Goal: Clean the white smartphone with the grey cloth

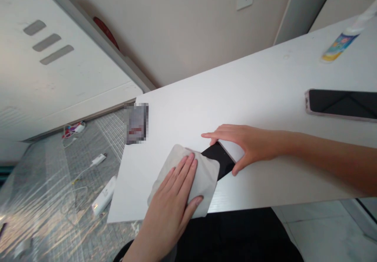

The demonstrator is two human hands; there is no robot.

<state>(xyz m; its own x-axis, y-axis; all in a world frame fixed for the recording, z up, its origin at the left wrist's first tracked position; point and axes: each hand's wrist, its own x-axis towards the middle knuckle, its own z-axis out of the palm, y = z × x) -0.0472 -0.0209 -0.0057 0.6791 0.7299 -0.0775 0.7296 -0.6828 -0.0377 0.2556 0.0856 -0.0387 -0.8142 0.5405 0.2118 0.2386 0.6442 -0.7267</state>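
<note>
A dark-screened smartphone (225, 165) lies at a slant on the white table, its far-left part covered by a pale grey cloth (208, 172). My left hand (174, 199) rests flat on that cloth, fingers stretched out and thumb a little apart. Around the phone's uncovered end, my right hand (246, 144) curves, with the thumb at the near corner and the fingers at the far corner. How much of the phone is under the cloth is hidden.
Another phone (344, 104) lies on the white table (265, 85) at the right. Behind it is a bottle with a colourful label (341, 46). A blurred-out packet (137, 123) sits at the left edge. Below, a white power strip (104, 196) and cables lie on a plastic-covered surface.
</note>
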